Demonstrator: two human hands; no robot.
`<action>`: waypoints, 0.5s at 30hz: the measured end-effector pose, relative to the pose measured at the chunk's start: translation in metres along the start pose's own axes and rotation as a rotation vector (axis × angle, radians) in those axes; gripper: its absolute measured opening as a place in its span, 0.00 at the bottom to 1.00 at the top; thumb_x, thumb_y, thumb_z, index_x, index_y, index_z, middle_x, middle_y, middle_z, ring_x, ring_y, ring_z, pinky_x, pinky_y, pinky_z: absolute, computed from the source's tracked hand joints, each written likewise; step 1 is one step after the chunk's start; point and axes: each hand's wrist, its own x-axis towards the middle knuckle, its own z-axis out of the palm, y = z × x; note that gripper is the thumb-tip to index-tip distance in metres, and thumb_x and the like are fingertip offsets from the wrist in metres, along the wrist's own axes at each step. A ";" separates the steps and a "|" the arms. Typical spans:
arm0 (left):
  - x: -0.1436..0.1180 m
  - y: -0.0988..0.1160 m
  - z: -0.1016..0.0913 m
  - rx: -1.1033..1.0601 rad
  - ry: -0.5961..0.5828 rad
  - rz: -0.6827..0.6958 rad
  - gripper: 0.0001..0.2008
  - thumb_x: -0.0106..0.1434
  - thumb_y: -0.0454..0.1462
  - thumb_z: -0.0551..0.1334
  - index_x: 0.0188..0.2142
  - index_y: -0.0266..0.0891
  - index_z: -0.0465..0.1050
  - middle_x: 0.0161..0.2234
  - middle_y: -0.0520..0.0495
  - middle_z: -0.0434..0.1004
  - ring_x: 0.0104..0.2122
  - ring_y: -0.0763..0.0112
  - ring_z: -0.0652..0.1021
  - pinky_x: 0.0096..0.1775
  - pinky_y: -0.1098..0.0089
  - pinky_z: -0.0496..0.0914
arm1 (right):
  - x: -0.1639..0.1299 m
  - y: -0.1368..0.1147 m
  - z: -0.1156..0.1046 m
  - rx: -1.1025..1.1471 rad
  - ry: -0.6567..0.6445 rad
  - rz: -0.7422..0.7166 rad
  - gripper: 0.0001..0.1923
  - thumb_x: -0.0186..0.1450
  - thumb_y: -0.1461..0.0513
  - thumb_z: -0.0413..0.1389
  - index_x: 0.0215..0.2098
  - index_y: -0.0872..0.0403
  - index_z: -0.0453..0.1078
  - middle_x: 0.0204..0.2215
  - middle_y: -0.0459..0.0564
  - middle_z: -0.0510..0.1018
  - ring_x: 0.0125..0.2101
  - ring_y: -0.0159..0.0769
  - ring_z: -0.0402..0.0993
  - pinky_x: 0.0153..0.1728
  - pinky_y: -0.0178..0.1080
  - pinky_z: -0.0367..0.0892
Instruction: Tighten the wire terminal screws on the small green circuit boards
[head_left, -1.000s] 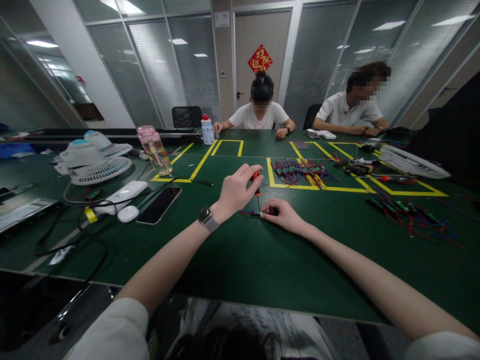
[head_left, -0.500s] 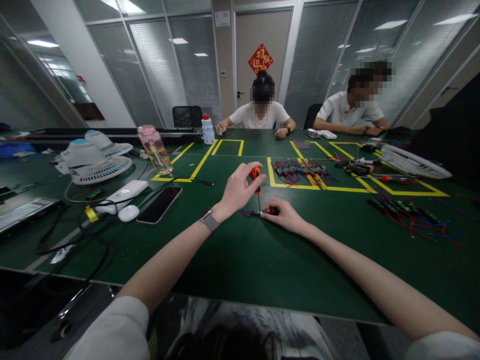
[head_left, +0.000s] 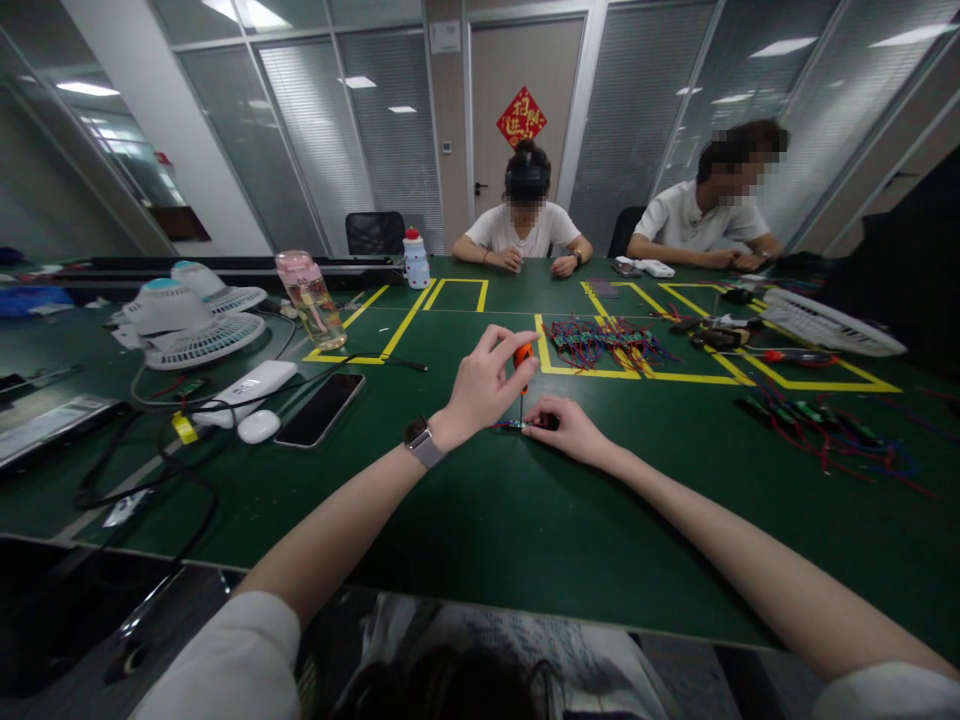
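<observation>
An orange-handled screwdriver (head_left: 524,356) stands nearly upright, gripped between the thumb and fingers of my left hand (head_left: 484,378). Its thin shaft points down at a small circuit board (head_left: 513,426) lying on the green table, with red and blue wires at its left end. My right hand (head_left: 568,430) is closed on the board's right end and steadies it against the table. The fingers cover much of the board, and the exact contact of the screwdriver tip is too small to make out.
Wired circuit boards (head_left: 607,343) lie bunched inside yellow tape, with more boards (head_left: 814,425) at right. A phone (head_left: 320,410), a white earbud case (head_left: 258,427), a pink-lidded bottle (head_left: 311,300) and fans (head_left: 199,325) stand left. Two people sit across the table.
My left hand and the screwdriver handle have shifted slightly right, the wrist turning a little. My right hand stays put. The person opposite has brought one hand in toward the chest.
</observation>
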 end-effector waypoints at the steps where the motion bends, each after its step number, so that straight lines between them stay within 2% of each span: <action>1: 0.000 0.001 -0.001 0.001 -0.017 0.007 0.13 0.69 0.38 0.54 0.51 0.41 0.68 0.39 0.49 0.68 0.24 0.79 0.67 0.29 0.75 0.65 | 0.000 0.000 0.000 0.002 -0.001 0.005 0.04 0.58 0.62 0.61 0.30 0.56 0.75 0.26 0.47 0.72 0.27 0.34 0.68 0.30 0.36 0.64; 3: 0.001 0.001 -0.002 0.021 -0.026 0.015 0.14 0.69 0.36 0.51 0.52 0.41 0.67 0.39 0.48 0.69 0.27 0.77 0.69 0.32 0.74 0.67 | 0.000 -0.001 0.000 0.002 -0.005 0.014 0.04 0.58 0.62 0.61 0.31 0.56 0.75 0.26 0.47 0.73 0.27 0.34 0.69 0.30 0.36 0.64; 5: 0.002 -0.001 -0.001 0.050 -0.007 0.002 0.13 0.69 0.37 0.54 0.51 0.41 0.67 0.39 0.48 0.69 0.29 0.75 0.70 0.33 0.73 0.67 | 0.000 -0.001 0.000 0.000 -0.006 0.018 0.04 0.58 0.62 0.61 0.31 0.56 0.75 0.26 0.47 0.73 0.27 0.34 0.69 0.30 0.36 0.64; 8: 0.001 -0.007 0.001 0.079 0.083 -0.045 0.10 0.65 0.41 0.60 0.43 0.40 0.69 0.36 0.49 0.69 0.30 0.74 0.71 0.31 0.73 0.67 | 0.000 -0.002 -0.001 -0.010 -0.006 0.016 0.04 0.58 0.62 0.61 0.31 0.55 0.75 0.26 0.47 0.73 0.27 0.34 0.69 0.30 0.36 0.64; 11: -0.001 -0.011 0.003 0.117 0.153 -0.090 0.07 0.64 0.40 0.60 0.34 0.39 0.66 0.29 0.53 0.67 0.27 0.74 0.69 0.30 0.73 0.65 | 0.000 -0.001 -0.001 -0.024 -0.007 0.012 0.04 0.58 0.62 0.61 0.31 0.55 0.76 0.26 0.47 0.73 0.27 0.33 0.69 0.30 0.35 0.64; 15: -0.002 -0.011 0.002 0.131 0.118 -0.068 0.06 0.65 0.39 0.59 0.35 0.39 0.66 0.30 0.52 0.70 0.27 0.75 0.70 0.31 0.73 0.64 | 0.000 0.000 0.000 -0.032 -0.009 0.005 0.04 0.59 0.62 0.61 0.31 0.56 0.76 0.26 0.47 0.72 0.27 0.33 0.69 0.30 0.36 0.64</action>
